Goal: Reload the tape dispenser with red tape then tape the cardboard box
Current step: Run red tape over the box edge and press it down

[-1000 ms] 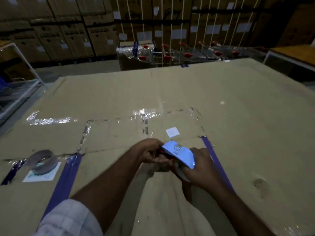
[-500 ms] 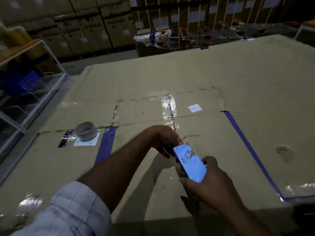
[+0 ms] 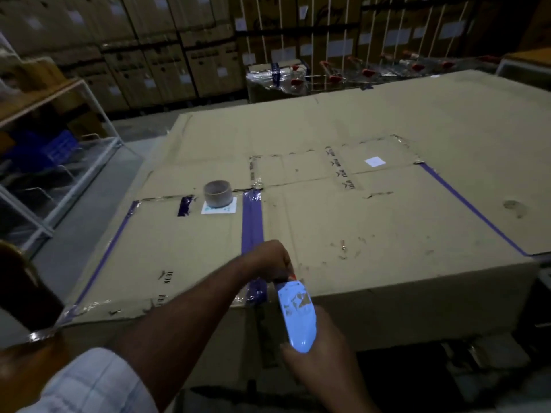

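Note:
A large flat cardboard box (image 3: 372, 222) fills the middle of the head view, with blue tape strips along its seams. My right hand (image 3: 320, 353) grips the light blue tape dispenser (image 3: 296, 315) by its handle at the box's near edge. My left hand (image 3: 268, 259) is closed on the dispenser's front end, where a small bit of red shows under the fingers. An empty-looking grey tape core (image 3: 218, 193) stands upright on a white label at the box's left.
A white wire rack (image 3: 59, 162) with blue bins stands to the left. Stacked cartons (image 3: 155, 55) line the back wall. Wrapped goods with red parts (image 3: 328, 73) sit behind the box. A dark brown object (image 3: 21, 290) is at the near left.
Both hands and the dispenser have come back from the middle of the box top to its near edge. The view has shifted back and left, showing the box's front face.

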Available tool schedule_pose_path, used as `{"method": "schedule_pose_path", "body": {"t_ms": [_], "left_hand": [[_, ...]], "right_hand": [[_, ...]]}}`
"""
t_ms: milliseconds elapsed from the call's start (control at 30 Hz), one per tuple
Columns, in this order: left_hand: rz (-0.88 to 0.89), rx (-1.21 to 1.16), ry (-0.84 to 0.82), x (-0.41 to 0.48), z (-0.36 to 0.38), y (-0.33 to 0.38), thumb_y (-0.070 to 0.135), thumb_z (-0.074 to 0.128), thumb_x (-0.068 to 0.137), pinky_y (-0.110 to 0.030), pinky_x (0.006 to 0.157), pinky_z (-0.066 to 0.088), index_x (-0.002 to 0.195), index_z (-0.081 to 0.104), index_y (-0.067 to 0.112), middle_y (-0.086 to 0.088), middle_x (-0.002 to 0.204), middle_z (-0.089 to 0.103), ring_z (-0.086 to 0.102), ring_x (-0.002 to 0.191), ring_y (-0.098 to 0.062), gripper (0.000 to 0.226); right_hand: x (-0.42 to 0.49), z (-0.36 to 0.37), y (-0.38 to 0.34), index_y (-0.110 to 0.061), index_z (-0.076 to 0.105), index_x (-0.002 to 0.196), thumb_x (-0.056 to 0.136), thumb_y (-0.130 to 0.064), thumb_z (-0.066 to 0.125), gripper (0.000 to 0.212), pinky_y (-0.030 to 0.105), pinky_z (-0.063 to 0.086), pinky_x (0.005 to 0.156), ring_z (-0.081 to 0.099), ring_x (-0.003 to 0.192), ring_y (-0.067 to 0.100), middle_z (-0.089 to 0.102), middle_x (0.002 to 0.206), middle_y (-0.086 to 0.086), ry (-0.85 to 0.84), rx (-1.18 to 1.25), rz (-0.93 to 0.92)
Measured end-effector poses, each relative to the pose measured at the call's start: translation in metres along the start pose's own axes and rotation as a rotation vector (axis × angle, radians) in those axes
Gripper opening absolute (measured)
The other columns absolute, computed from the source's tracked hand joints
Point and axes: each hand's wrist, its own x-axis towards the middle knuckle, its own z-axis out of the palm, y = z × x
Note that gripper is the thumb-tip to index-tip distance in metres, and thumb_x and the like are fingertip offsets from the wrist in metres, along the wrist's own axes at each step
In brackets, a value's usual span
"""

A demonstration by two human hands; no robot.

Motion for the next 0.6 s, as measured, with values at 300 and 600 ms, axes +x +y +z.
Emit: {"method": "schedule_pose_path", "body": {"t_ms": [300,600], "left_hand": [[0.039,0.037,0.202,-0.022,0.003,-0.044,0.018,0.073,0.08,-0.021,0.068,0.042,0.095,0.079,0.012,-0.008,0.099,0.078,0.07,0.093,-0.021,0.018],[0.022,-0.042,0.259,-0.026,0.016,-0.079,0.021,0.078,0.073,-0.017,0.065,0.044,0.086,0.079,0.017,-0.003,0.093,0.078,0.068,0.08,-0.013,0.014]], "right_hand": [[0.004,0.055,-0.017,-0.034,0.052,0.121,0.061,-0.038,0.062,0.061,0.021,0.048,0.078,0.063,0.107,0.013,0.063,0.112,-0.012,0.059,-0.009,0.04],[-0.001,0.086,-0.024,-0.03,0.044,0.124,0.073,-0.041,0.063,0.056,0.027,0.048,0.083,0.061,0.115,0.021,0.062,0.119,-0.003,0.042,-0.027,0.092]]}}
